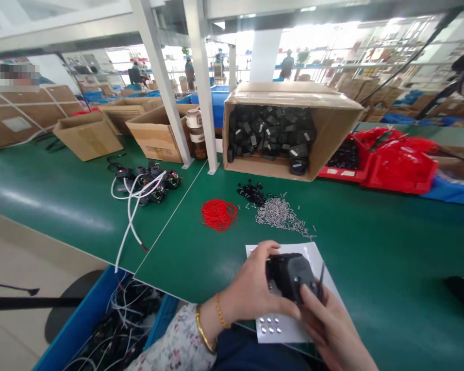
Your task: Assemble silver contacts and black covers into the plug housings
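My left hand (253,288) and my right hand (328,324) both grip a black plastic adapter-like part (290,275) near the table's front edge. The left hand's fingers wrap its left side; the right hand's thumb presses its lower right corner, and a thin dark tool (321,281) sticks up beside that hand. Under the part lies a white sheet (282,327) with small round silver pieces on it. Ahead of my hands are a pile of small silver pins (280,214), a bundle of red rubber bands (218,214) and a few small black bits (251,193).
An open cardboard box (332,129) tipped on its side holds several black parts. Red trays (398,165) stand at the right. Cables and connectors (147,185) lie left of two white posts (204,103). A blue bin (96,314) of wires sits below the table edge. People work far behind.
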Available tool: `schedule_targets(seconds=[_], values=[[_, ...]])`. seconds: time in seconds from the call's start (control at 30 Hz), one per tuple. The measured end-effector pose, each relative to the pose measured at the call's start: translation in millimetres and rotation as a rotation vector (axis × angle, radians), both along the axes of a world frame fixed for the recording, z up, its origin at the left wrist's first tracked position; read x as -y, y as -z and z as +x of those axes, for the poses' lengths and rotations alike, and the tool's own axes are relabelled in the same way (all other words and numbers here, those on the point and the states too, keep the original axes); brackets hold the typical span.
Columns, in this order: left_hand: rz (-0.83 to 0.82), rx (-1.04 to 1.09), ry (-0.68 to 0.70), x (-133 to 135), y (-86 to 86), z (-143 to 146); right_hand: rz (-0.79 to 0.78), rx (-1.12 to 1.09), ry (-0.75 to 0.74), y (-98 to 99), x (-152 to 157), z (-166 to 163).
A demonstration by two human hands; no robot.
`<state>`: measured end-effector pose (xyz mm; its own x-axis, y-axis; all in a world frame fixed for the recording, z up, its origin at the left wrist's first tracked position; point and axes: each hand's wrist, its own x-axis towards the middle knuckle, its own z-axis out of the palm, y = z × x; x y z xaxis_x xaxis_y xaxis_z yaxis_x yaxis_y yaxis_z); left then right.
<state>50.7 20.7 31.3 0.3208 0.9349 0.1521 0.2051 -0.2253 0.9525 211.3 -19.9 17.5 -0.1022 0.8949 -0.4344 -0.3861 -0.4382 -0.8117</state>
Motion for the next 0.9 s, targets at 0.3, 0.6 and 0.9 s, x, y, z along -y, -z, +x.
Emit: schedule_targets(seconds=[0.3,0.6,0.9], values=[[-0.16,0.083,-0.075,-10.8,-4.0,-3.0,0.197,0.276,0.093,-15.2,-2.1,-20.5],[-0.11,0.099,-0.141,-7.6,-3.4,1.9,0.238,0.32,0.035,-9.3,1.4,-21.7],[-0.101,0.06,-0.167,-8.9,-6.0,10.2,0.194,0.242,0.085,-11.5,5.6,-24.2]])
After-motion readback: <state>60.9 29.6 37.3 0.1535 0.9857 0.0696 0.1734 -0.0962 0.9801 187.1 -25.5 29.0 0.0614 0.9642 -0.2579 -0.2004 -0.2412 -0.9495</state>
